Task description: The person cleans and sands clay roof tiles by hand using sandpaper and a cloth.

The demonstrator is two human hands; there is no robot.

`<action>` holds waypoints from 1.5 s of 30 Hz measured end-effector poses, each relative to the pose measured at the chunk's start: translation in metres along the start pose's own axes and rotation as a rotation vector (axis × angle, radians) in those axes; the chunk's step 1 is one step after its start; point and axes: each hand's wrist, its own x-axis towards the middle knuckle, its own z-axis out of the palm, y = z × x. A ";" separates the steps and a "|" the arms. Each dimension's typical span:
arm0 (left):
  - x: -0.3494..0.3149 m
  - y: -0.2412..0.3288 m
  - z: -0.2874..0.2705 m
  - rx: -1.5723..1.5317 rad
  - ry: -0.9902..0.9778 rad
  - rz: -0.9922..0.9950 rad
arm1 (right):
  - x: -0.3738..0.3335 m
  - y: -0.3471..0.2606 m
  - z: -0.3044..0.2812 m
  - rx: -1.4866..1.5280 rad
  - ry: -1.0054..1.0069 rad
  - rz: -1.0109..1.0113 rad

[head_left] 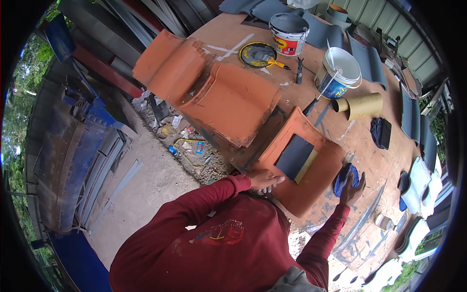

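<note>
Bench: broad, brown, smeared with dark and pale paint.
At its near edge: one curved orange tile (321, 170), bearing a dark sheet (295, 155) partly over a tan sheet (307, 166).
Left hand (264, 180): at the tile's near side, thumb extended, fingers partly curled; whether they grip it cannot be told.
Right hand (352, 193): fingers parted, at a blue cloth (340, 182) just beside the tile; contact cannot be told.
Left end, along the near edge: further orange tiles (236, 100), overlapping.
Toward the far edge: two paint buckets (289, 44), a paint-coated lid (255, 54) with a yellow-handled tool.
Mid-bench: cardboard tube (365, 106).
Far edge: grey tiles (367, 58).
Right edge: pale tiles (419, 182).
Room: corrugated wall (416, 29) behind; littered ground (168, 129) and blue metalwork (99, 112) at left.
</note>
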 end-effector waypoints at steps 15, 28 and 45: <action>-0.112 -0.149 -0.275 -0.565 1.386 0.280 | 0.048 -0.298 0.261 -0.233 -0.325 -0.044; -0.119 -0.152 -0.342 -0.037 1.128 0.067 | 0.008 -0.338 0.296 0.387 -0.431 0.579; -0.163 0.066 -0.146 -0.220 1.082 0.368 | 0.015 -0.209 0.053 0.982 0.201 0.780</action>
